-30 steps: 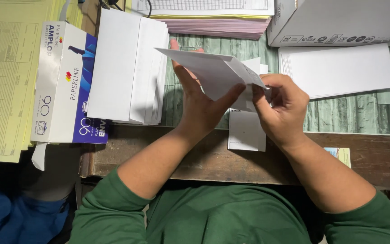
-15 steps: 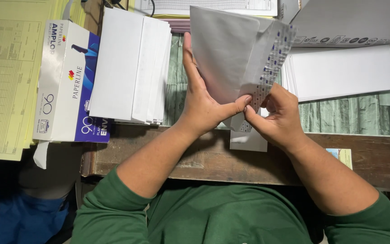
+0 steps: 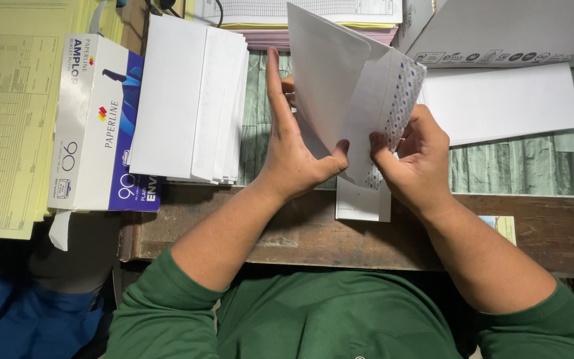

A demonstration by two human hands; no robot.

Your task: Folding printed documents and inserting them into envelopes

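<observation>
Both my hands hold one white envelope (image 3: 340, 86) upright above the table, its flap open and its dotted blue lining showing on the right side. My left hand (image 3: 293, 146) lies flat against the envelope's left face, thumb pinching the lower edge. My right hand (image 3: 416, 156) grips the lower right corner by the patterned lining. Under my hands a small white paper (image 3: 361, 203) lies on the wooden table edge (image 3: 300, 229).
A stack of white envelopes (image 3: 191, 100) lies left of my hands, leaning on a white and blue envelope box (image 3: 97, 126). Yellow printed sheets (image 3: 4, 113) sit at far left. White sheets (image 3: 506, 100) and a white carton (image 3: 519, 26) lie at right.
The envelope went from lying flat and folded between my hands to standing upright with its flap open. My left hand's fingers have straightened up along its face.
</observation>
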